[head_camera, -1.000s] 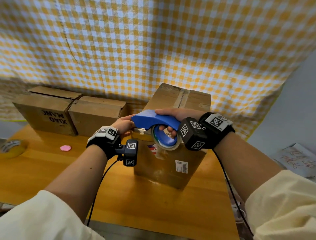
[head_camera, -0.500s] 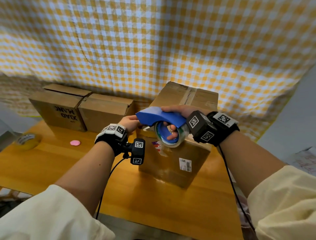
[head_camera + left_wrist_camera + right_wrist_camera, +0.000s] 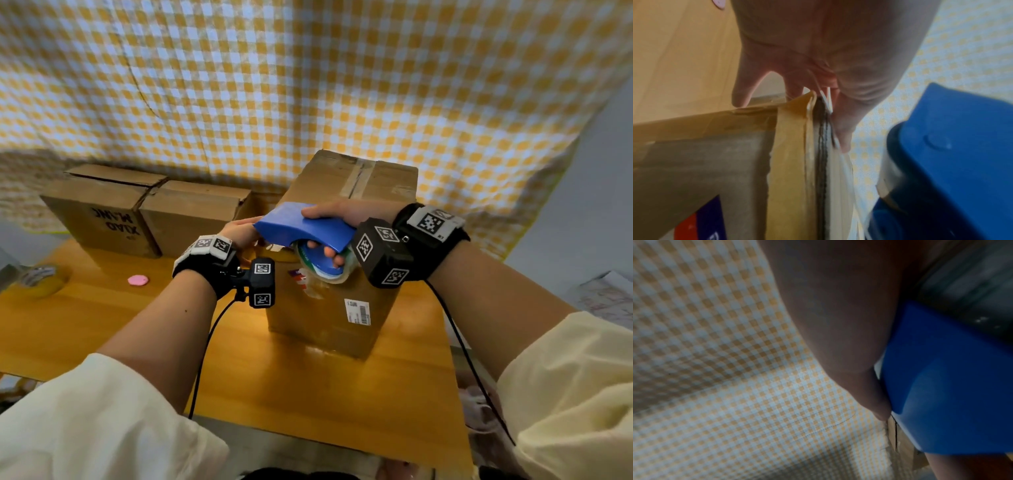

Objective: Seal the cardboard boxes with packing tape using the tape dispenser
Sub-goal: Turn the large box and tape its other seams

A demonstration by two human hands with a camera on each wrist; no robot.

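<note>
A yellow-and-white checked cloth point(image 3: 308, 85) fills the upper frame as a backdrop, with a plain grey wall point(image 3: 603, 205) at the right edge. Below it an orange wooden table point(image 3: 102, 325) spans the lower middle. At centre stands a tall box point(image 3: 329, 308), a tape strip along its top seam. Two lower boxes point(image 3: 137, 212) sit side by side at the left, against the cloth. The right hand point(image 3: 346, 219) is wrapped around the blue dispenser point(image 3: 305, 229), fingers curled through its roll, held over the tall box's near top edge. The left hand point(image 3: 239, 233) pinches the tape end against that box's upper corner. A tape roll point(image 3: 41, 281) lies at the far left; a small pink disc point(image 3: 138, 280) lies right of it.
</note>
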